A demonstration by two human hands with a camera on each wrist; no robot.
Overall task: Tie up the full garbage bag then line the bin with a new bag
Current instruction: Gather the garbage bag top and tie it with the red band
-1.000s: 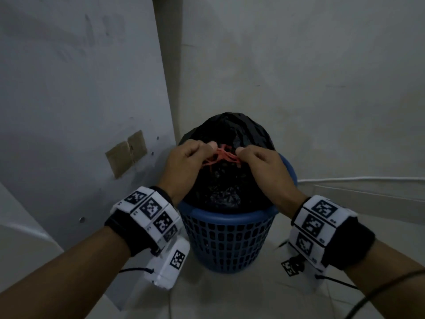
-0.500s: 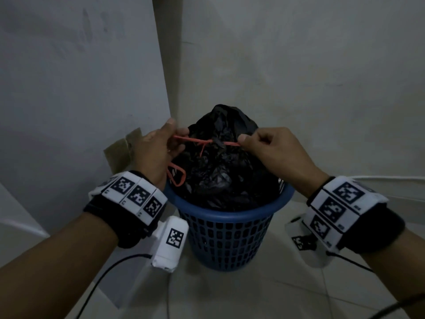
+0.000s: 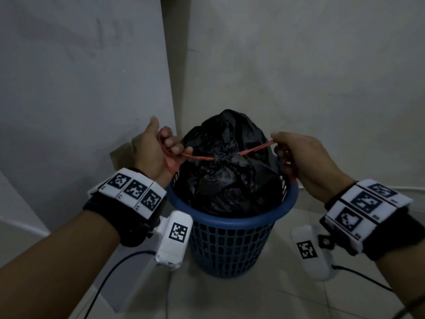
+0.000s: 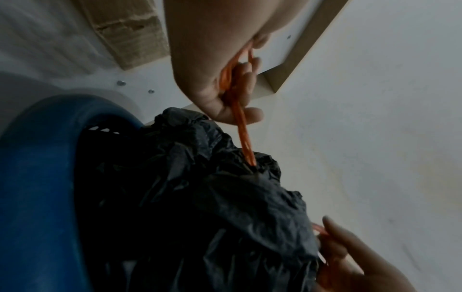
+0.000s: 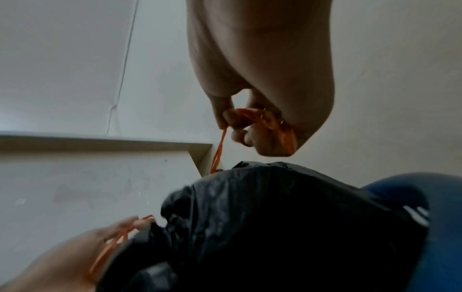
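A full black garbage bag (image 3: pixel 230 171) bulges out of a blue perforated bin (image 3: pixel 230 238) on the floor. Its orange drawstring (image 3: pixel 197 157) runs taut to both sides from a gathered knot at the bag's neck. My left hand (image 3: pixel 158 150) grips the left end of the drawstring (image 4: pixel 243 130) left of the bag. My right hand (image 3: pixel 296 155) pinches the right end (image 5: pixel 220 146), with the spare loop bunched in its palm. The bag (image 4: pixel 200 197) and the bin rim (image 4: pixel 32 177) fill the lower part of both wrist views.
The bin stands in a corner between a white panel (image 3: pixel 80 88) on the left and a plastered wall (image 3: pixel 299 65) behind. A patch of brown cardboard (image 3: pixel 122 153) sticks to the panel. A white cable (image 3: pixel 391 188) runs along the wall base. Tiled floor (image 3: pixel 230 300) lies in front.
Both hands have drawn apart, from close together over the bag to either side of it. The drawstring has pulled taut and the bag's neck has cinched.
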